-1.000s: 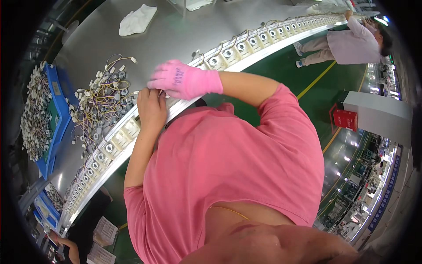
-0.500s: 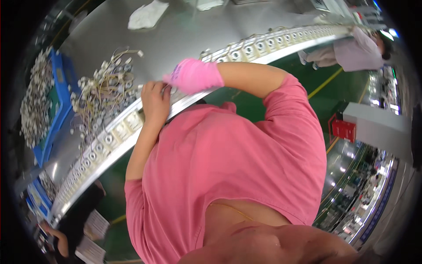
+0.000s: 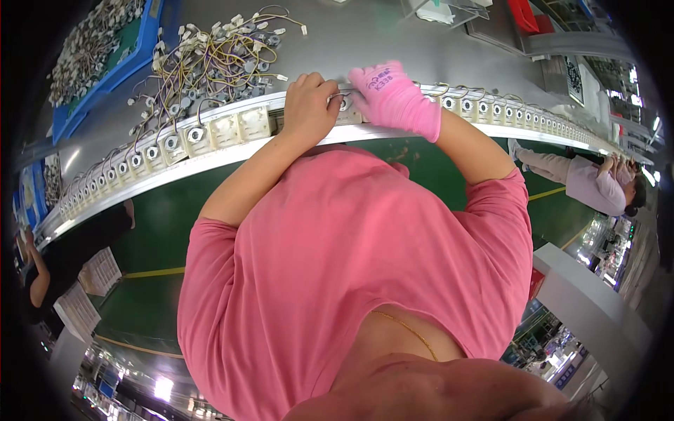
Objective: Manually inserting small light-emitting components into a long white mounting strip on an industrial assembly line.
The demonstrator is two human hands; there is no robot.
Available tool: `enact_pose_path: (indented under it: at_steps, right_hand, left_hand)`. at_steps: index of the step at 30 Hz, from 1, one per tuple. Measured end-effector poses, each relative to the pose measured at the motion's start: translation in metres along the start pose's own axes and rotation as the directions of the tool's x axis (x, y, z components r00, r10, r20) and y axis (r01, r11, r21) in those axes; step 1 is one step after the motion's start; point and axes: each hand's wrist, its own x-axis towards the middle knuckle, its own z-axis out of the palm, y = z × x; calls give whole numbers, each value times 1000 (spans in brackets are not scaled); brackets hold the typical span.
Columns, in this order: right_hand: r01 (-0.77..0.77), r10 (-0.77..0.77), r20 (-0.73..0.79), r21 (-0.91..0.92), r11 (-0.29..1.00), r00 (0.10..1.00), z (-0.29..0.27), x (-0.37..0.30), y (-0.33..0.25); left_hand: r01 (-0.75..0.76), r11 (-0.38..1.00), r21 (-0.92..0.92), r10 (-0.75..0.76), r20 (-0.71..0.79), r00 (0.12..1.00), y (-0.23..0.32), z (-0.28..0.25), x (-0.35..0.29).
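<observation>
My bare left hand (image 3: 309, 109) rests over the row of white square holders (image 3: 242, 126), fingers curled and thumb in. A thin wire (image 3: 341, 94) runs from its fingertips to a holder with a round grey part (image 3: 345, 103), which sits between my hands. Just to the right, my right hand (image 3: 397, 98) in a pink knitted glove is bent over the same rail, fingers curled; whatever is in them is hidden. Left of my left hand, a few holders lack round parts; beyond them, holders (image 3: 195, 134) carry grey round parts with wires.
A tangled heap of wired parts with white connectors (image 3: 217, 59) lies on the metal table (image 3: 330, 42) behind the rail. At the far left stands a blue tray (image 3: 105, 88) full of similar parts. Co-workers are at the far right (image 3: 597, 182) and the left (image 3: 77, 259).
The view has turned, so the rail now runs more level across it. My hands, close together before, are now slightly apart, with a holder and its wire showing between them.
</observation>
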Motion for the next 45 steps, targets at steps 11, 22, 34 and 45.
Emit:
enact_pose_path:
  at_steps: [11,22,34,45]
  right_hand:
    - [-177,119,241,236,956,963,-4,16,11]
    - [203,-52,333,-437,876,942,-26,22,3]
    - [-246,151,410,188,951,899,-16,24,9]
    - [126,-67,165,-380,916,984,-8,13,-15]
  left_hand:
    - [-41,999,18,42,-76,996,3,2,-1]
    - [-30,999,-11,29,-78,997,-1,3,-4]
    - [-17,1000,13,18,-93,995,2,4,-4]
    - [89,996,29,-88,-27,996,5,2,3]
